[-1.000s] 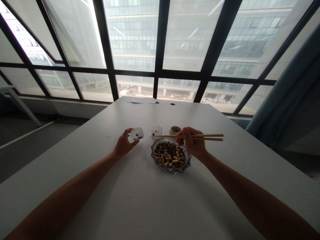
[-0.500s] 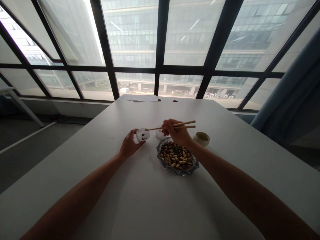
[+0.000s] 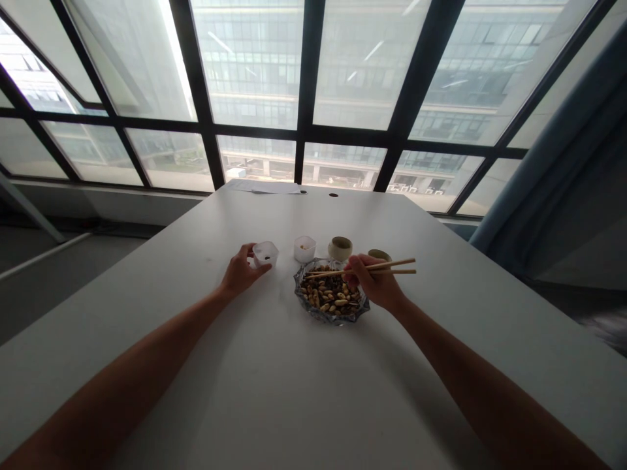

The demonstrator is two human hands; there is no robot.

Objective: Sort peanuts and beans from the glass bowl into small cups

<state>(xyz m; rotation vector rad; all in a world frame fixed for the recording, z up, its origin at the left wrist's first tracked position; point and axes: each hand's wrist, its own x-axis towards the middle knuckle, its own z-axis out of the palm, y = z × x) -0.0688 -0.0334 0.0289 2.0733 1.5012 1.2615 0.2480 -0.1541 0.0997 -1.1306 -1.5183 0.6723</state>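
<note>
Between the thumb and fingers of my left hand (image 3: 241, 271) is a small white cup (image 3: 266, 253), with a few dark bits inside. My right hand (image 3: 376, 282) grips a pair of wooden chopsticks (image 3: 392, 267), whose tips reach left over a glass bowl (image 3: 297, 285) with a scalloped rim. Peanuts and dark seeds (image 3: 333, 300) fill that bowl. I cannot tell whether the chopstick tips touch them or hold a piece. A second white cup (image 3: 304, 250) stands just behind the bowl, with small yellowish pieces in it.
Two beige round cups stand behind the bowl: one cup (image 3: 339, 248) in full view, the other cup (image 3: 379, 254) partly behind my right hand. Papers (image 3: 264, 188) lie at the far end of the white table (image 3: 274, 391). A blue curtain (image 3: 548, 170) hangs at right.
My right hand and the chopsticks have moved right, from the white cup in my left hand to above the glass bowl. That cup, tilted before, now looks more upright. The view has shifted slightly.
</note>
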